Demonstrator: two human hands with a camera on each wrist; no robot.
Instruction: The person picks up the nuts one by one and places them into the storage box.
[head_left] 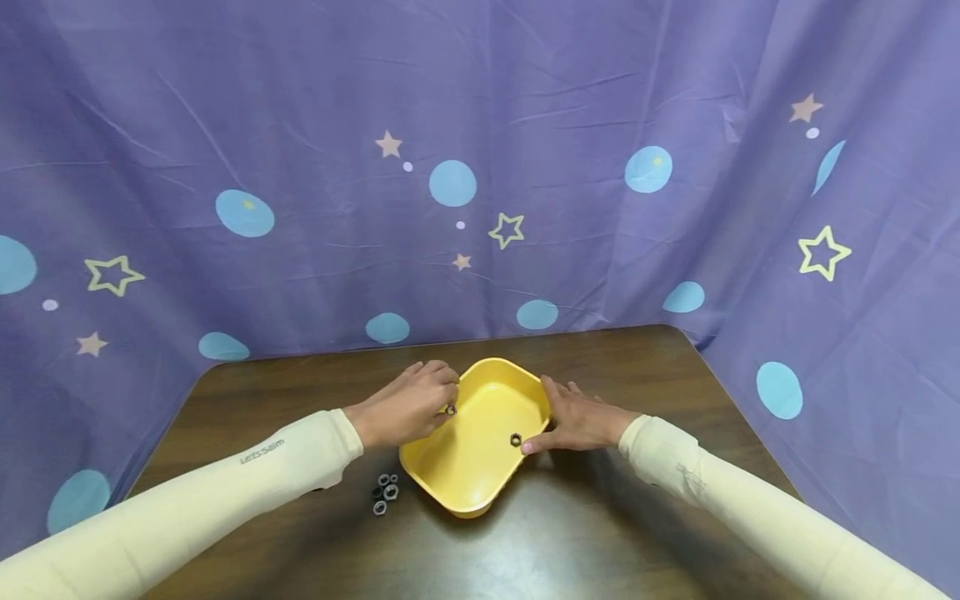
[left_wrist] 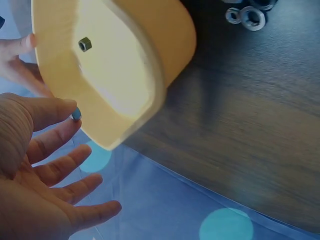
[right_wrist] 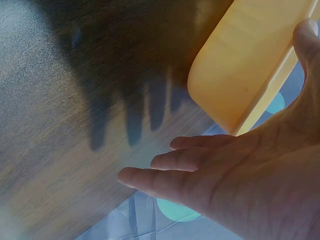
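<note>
A yellow plastic tub (head_left: 480, 433) stands on the table. My left hand (head_left: 416, 404) is over its left rim, pinching a small nut (left_wrist: 76, 114) between thumb and index fingertip; the other fingers are spread. A dark hex nut (head_left: 516, 439) lies on the tub's floor near the right wall. At the tub's right side, my right hand (head_left: 581, 418) rests its thumb on the rim, with its other fingers stretched out beside the wall. Several loose nuts (head_left: 391, 492) lie in a cluster on the table, left of the tub's near end.
The brown wooden table (head_left: 600, 533) reaches back to a purple curtain (head_left: 315, 292) printed with stars and blue dots. Shadows of the arms and hands fall across the tabletop.
</note>
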